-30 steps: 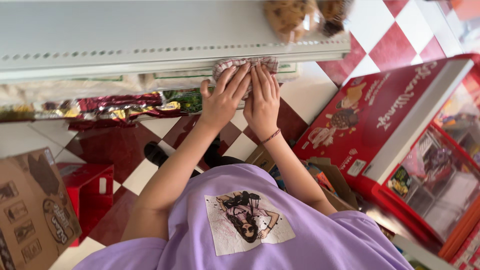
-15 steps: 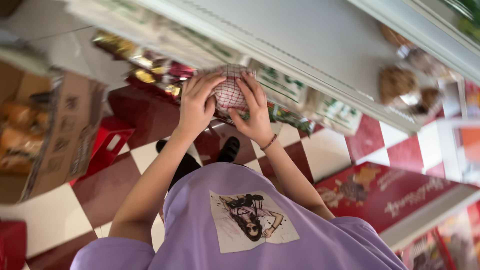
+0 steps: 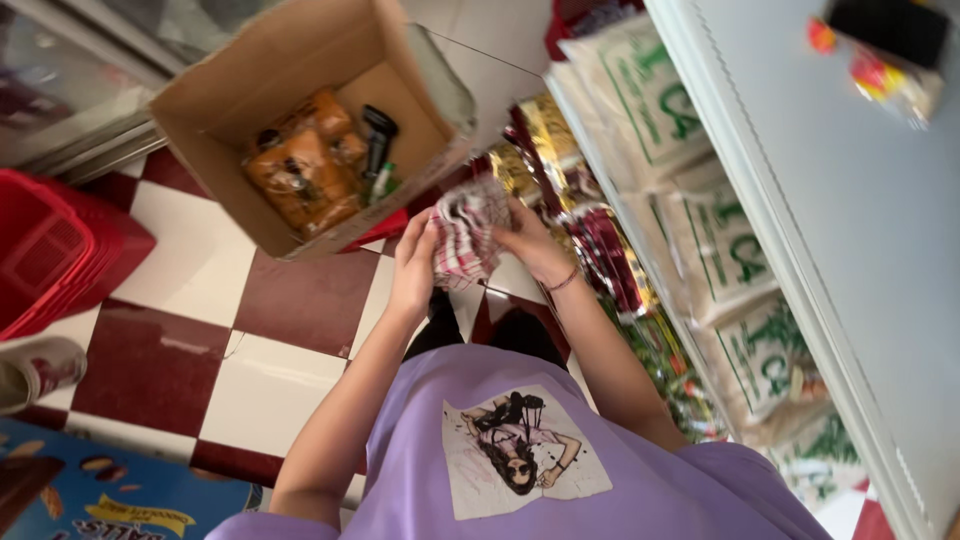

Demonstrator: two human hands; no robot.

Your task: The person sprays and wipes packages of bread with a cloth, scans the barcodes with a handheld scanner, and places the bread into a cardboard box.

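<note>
Both my hands hold a red-and-white checked cloth [image 3: 466,232] in front of my chest. My left hand [image 3: 415,262] grips its left side and my right hand [image 3: 530,238] grips its right side, with a thin bracelet on that wrist. The cloth is bunched between them, above the checkered floor. An open cardboard box [image 3: 232,85] stands just beyond my hands on the floor, with orange packets [image 3: 300,165] and a dark bottle inside it.
A white shelf unit [image 3: 800,200] runs along the right, with white-and-green bags [image 3: 720,240] and shiny snack packets [image 3: 600,250] on its low shelf. Red baskets [image 3: 50,250] are stacked at left. A shoe [image 3: 35,370] and a blue carton [image 3: 90,490] lie at bottom left.
My view has swung from the shelf toward the floor and the cardboard box. My hands have come down off the shelf edge, still holding the checked cloth, now bunched between them.
</note>
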